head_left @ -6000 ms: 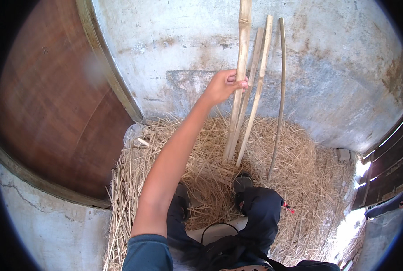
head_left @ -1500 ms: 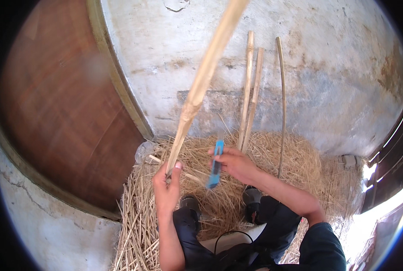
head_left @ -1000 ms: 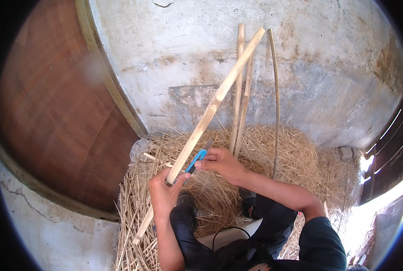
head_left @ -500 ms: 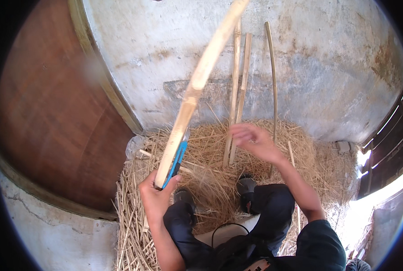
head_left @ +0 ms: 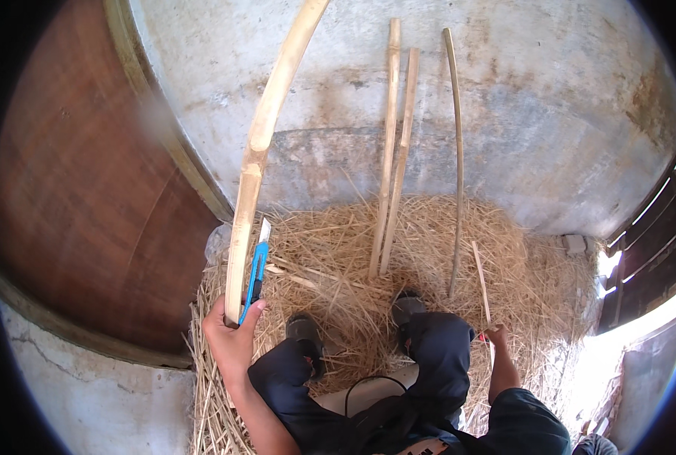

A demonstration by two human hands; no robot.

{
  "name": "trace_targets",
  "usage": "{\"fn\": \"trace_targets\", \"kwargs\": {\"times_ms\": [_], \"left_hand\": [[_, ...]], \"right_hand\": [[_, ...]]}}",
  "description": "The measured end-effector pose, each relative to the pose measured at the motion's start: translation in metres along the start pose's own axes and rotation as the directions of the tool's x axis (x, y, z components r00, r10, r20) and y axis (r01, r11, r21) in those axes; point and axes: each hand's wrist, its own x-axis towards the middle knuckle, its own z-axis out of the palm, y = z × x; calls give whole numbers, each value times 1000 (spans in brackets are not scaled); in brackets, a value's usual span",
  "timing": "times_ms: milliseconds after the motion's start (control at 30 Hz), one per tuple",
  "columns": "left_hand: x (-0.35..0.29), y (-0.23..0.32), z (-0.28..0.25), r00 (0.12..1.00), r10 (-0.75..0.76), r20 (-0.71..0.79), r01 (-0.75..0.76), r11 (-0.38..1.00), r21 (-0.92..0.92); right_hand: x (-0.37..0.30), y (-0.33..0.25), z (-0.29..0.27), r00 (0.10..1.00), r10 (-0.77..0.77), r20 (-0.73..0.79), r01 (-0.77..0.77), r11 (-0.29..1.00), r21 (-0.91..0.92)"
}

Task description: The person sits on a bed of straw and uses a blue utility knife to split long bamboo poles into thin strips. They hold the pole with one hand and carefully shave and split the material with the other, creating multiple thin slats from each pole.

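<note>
My left hand [head_left: 230, 337] is closed around the lower end of a long, pale split bamboo strip [head_left: 251, 171]. A blue box cutter [head_left: 255, 277] is in the same grip, lying along the strip's right side with its blade out and pointing up. The bamboo rises past the top of the view, where its far end is cut off. Beside my right knee, my right hand [head_left: 497, 334] is lowered with its fingers closed. A small bit of red shows at the fingertips, too small to name. A thin pale strip [head_left: 481, 280] passes behind or through that hand; which of these, I cannot tell.
Two bamboo strips [head_left: 389, 144] [head_left: 403, 152] and a thinner, darker stick [head_left: 458, 152] lean upright on the stained wall [head_left: 323, 83]. Straw and shavings [head_left: 338, 262] cover the floor around my shoes. A brown door panel [head_left: 88, 189] stands at the left, dark slats [head_left: 649, 235] at the right.
My right hand has dropped from in front of the leaning strips to beside my right knee. My left hand has moved left with the bamboo and box cutter, which now stand more upright.
</note>
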Motion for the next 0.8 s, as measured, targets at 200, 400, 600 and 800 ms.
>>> {"fn": "trace_targets", "kwargs": {"times_ms": [200, 400, 600, 800], "left_hand": [[-1, 13, 5, 1000, -10, -25, 13, 995, 101], [3, 6, 10, 998, -57, -15, 56, 997, -47], [0, 13, 2, 999, -32, -35, 34, 997, 66], [2, 0, 1, 1000, -11, -18, 12, 1000, 28]], "right_hand": [[-25, -60, 49, 968, -2, -252, -4, 1000, -22], [35, -53, 33, 989, -135, 53, 139, 987, -80], [-54, -115, 23, 975, -221, -2, 221, 973, 65], [-52, -74, -35, 918, -250, -308, 328, 915, 235]]}}
